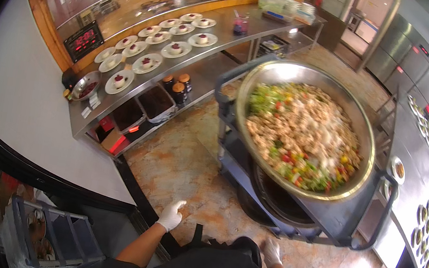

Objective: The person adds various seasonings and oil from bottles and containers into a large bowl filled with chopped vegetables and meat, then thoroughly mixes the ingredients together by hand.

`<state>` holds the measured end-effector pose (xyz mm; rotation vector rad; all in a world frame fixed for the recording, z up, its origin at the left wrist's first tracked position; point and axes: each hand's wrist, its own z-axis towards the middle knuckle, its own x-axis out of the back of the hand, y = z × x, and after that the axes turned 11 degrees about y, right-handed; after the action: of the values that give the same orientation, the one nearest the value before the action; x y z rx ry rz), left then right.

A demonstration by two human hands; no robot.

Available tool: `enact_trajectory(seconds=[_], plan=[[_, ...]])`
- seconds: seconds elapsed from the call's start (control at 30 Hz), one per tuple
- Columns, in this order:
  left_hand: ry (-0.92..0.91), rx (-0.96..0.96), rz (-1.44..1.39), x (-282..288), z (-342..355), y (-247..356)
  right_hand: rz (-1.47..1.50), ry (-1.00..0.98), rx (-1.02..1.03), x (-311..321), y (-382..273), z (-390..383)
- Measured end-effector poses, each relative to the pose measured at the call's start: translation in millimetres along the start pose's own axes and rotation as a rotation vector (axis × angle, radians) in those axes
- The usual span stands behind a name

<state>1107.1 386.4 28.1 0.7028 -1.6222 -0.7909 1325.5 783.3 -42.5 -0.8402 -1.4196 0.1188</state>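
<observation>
A large steel basin (257, 79) full of mixed chopped food, green, red, yellow and pale brown, rests on top of a dark blue trolley (324, 219) in front of me. My left hand (170, 215) in a white glove hangs over the tiled floor, fingers loosely curled, holding nothing. My right hand (270, 251), also white-gloved, is low by my dark apron near the trolley's front edge and holds nothing. Neither hand touches the trolley or the basin.
A steel counter (87, 122) on the left carries several white plates (176, 48) with small desserts, a bowl (85, 86) and dark jars (179, 89). A second steel counter (417, 166) with small dishes runs on the right. A cart (50, 231) stands lower left.
</observation>
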Motion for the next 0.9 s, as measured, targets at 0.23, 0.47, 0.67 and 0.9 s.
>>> enact_trajectory(seconds=[0.23, 0.47, 0.67, 0.9], plan=[[0.211, -0.099, -0.101, 78.5, 144.9, -18.5, 0.412, -0.328, 0.297, -108.9, -298.6, 212.9], [0.213, 0.256, 0.057, 148.5, 253.2, -110.4, 0.483, -0.624, 0.376, -250.6, -469.6, 409.9], [0.464, 0.248, -0.108, 227.8, 315.4, -148.3, 0.205, -0.634, 0.738, -332.6, -532.8, 580.9], [0.445, 0.217, -0.307, 234.6, 520.9, -64.0, -0.06, -0.418, 0.771, -260.0, -569.2, 753.4]])
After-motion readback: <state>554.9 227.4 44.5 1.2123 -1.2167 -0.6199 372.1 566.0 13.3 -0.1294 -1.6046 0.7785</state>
